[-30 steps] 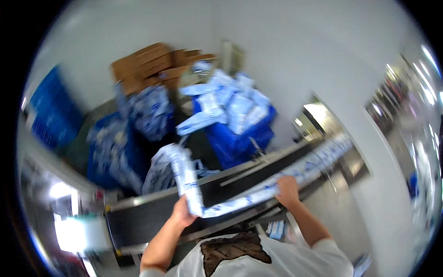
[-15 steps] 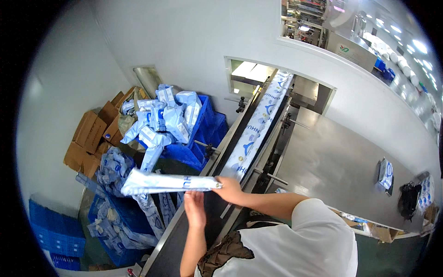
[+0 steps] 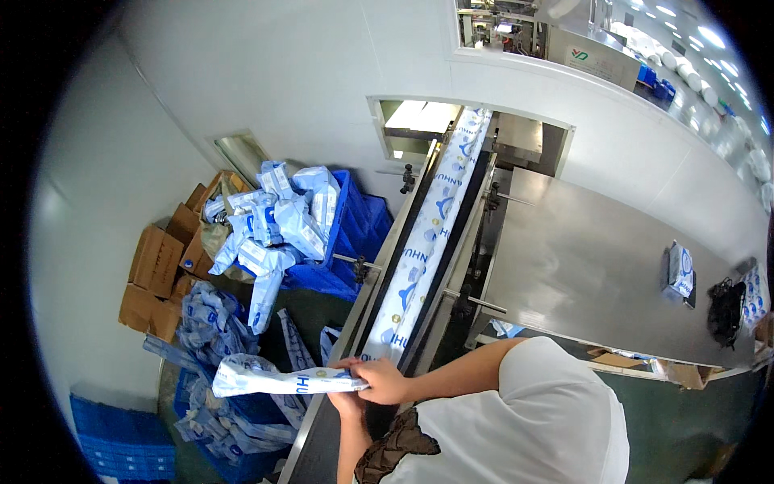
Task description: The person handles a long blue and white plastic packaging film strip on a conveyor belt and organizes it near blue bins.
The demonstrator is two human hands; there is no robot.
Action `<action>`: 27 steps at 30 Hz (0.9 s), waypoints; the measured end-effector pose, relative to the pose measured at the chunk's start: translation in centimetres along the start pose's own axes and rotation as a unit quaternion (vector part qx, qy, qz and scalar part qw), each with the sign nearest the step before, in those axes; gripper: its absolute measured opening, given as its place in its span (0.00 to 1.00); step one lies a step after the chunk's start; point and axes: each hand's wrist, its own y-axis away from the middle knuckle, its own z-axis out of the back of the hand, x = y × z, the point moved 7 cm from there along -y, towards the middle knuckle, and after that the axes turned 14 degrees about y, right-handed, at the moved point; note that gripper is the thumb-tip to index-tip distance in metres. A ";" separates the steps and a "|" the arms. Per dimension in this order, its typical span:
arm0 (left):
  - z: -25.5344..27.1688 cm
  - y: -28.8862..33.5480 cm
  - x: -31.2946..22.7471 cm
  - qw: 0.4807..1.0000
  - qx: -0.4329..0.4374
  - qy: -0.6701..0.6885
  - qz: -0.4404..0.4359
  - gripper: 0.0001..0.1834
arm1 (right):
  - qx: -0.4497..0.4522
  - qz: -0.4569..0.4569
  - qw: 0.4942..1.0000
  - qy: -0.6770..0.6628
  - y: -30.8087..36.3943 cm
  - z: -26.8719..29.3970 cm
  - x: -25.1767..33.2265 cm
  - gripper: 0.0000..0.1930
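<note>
Both hands are at the near end of the conveyor. My right hand [image 3: 382, 381] is closed on the end of a white plastic packaging film [image 3: 278, 382] with blue print. My left hand [image 3: 349, 402] is just below and left of it, gripping the same film from underneath; its fingertips are partly covered. From the hands, the held length sticks out leftward over the conveyor's edge, its left end wider and loose. Another stretch of printed film [image 3: 427, 254] lies along the conveyor belt [image 3: 372, 327] up to the wall opening. Whether the two lengths are joined is hidden by the hands.
Left of the conveyor stand a blue crate [image 3: 355, 218] heaped with blue-white packs and a lower blue bin [image 3: 250, 461] of crumpled film. Cardboard boxes [image 3: 153, 262] lean behind them. A steel table [image 3: 580, 250] on the right carries a wrapped pack [image 3: 680, 270]. Metal guide rods [image 3: 480, 301] jut beside the belt.
The held film has come down and nearer. My left hand has risen from below the film to meet my right hand and grip it. The whole view has shifted slightly.
</note>
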 end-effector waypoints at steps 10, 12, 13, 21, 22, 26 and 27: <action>7.5 6.8 -2.2 0.942 -0.319 0.073 0.070 0.06 | 0.056 0.249 0.966 -0.049 1.7 1.1 4.5 0.26; 11.3 8.1 -1.8 0.935 -0.330 0.115 0.055 0.05 | 0.037 0.332 0.936 0.109 2.3 5.3 4.9 0.29; 11.4 8.4 -1.8 0.932 -0.339 0.117 0.057 0.05 | -0.016 0.352 0.916 0.192 2.1 6.2 3.5 0.28; 16.1 8.4 -8.1 0.946 -0.310 0.003 0.095 0.22 | -0.068 0.137 0.892 0.426 -3.3 16.7 -9.4 0.14; 16.8 7.1 -9.0 0.956 -0.274 0.010 0.106 0.24 | -0.026 0.114 0.901 0.419 -3.6 15.9 -11.3 0.15; 14.2 0.1 -13.3 0.959 -0.243 0.131 0.063 0.24 | 0.043 0.055 0.916 0.394 -4.0 12.1 -12.7 0.14; 13.4 -0.1 -15.1 0.940 -0.323 0.112 -0.010 0.18 | 0.035 0.037 0.927 0.372 -4.3 10.9 -12.5 0.11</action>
